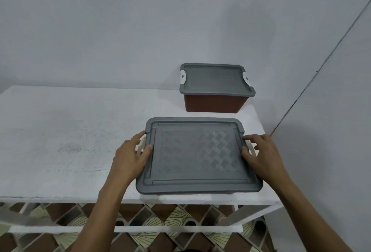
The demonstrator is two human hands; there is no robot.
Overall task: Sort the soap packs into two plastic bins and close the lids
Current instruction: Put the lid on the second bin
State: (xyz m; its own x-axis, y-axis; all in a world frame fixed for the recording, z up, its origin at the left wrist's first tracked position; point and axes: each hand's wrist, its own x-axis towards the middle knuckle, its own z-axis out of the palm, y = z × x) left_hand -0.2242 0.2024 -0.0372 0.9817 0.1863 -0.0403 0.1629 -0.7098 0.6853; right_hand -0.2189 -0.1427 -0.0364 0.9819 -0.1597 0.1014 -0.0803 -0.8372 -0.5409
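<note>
Near lid (196, 155): grey plastic, rounded rectangle, raised rim, embossed diamond weave; sits on bin at near right of white matte table (70, 131). Left hand (130, 157) grips lid's left edge, thumb flat on top, fingers curled over white latch (141, 145). Right hand (261, 155) grips right edge likewise, fingers bent. Far bin (214, 104): brown ribbed plastic, far right, grey far lid (216, 79) on, white clips down. Patterned floor tiles (160, 221) below.

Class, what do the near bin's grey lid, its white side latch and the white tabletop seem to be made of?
Grey rectangular lid: moulded plastic, matt, its embossed diamond weave catching light. White side latch: smoother plastic, probably. White tabletop: perhaps painted wood; dull, with scuffed grey patches.
</note>
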